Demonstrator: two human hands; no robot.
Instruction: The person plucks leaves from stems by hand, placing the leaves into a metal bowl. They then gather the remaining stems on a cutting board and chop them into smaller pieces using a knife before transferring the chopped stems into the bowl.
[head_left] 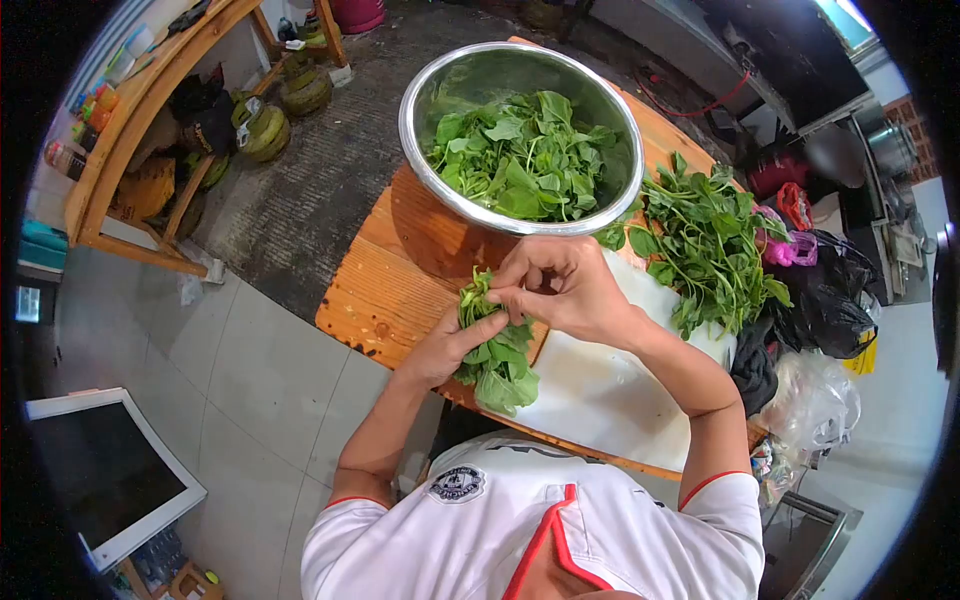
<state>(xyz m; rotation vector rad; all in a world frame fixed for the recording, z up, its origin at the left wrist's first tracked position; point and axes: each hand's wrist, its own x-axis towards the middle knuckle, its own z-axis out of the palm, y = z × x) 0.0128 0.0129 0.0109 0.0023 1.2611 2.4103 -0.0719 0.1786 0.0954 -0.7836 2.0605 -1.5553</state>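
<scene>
**Even daylight, heavy fisheye**

Soft, bright daylight fills the scene, and shadows are faint. The bowl (480, 75) shows mild glare on its steel wall. The white board (600, 390) reads very bright. Focus is crisp on the greens (498, 370) between the left hand (450, 345) and right hand (565, 290). A black round vignette cuts the corners, and lines bend toward the edges. One patch (830, 155) at upper right is blurred.

1 bowl (407, 135), 2 hands – left (450, 345), right (570, 295), 1 bunch (500, 372), 1 greens pile (710, 240), 1 board (600, 392), 1 table (378, 292).
</scene>
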